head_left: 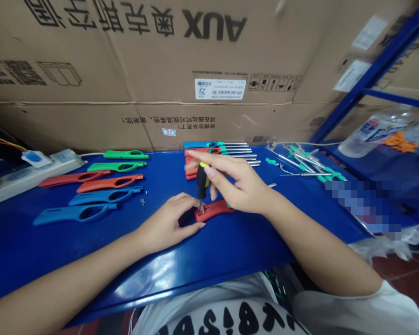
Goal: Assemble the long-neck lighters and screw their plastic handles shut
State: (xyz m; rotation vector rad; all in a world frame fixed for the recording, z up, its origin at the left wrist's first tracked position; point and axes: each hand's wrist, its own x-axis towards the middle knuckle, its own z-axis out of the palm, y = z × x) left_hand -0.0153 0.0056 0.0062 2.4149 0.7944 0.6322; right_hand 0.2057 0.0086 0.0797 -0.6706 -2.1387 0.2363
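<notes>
My right hand [242, 181] grips a small screwdriver [201, 182] with a black and yellow handle, held upright. Its tip meets the near end of a red lighter [214, 210] lying on the blue table. Thumb and fingers of my left hand [174, 216] close around that same end of the lighter and hold it down. Part of the lighter's far end is hidden beneath my right hand. Several tiny screws [143, 201] lie left of my left hand. Behind my hands, a row of lighters [202, 145] with metal tubes is partly covered by my fingers.
Green, red and blue handle shells [94, 211] lie on the left, near a white power strip [38, 174]. Metal tubes with green parts [310, 165] are heaped on the right, beside a plastic bottle [370, 132]. A cardboard box [153, 70] stands along the back.
</notes>
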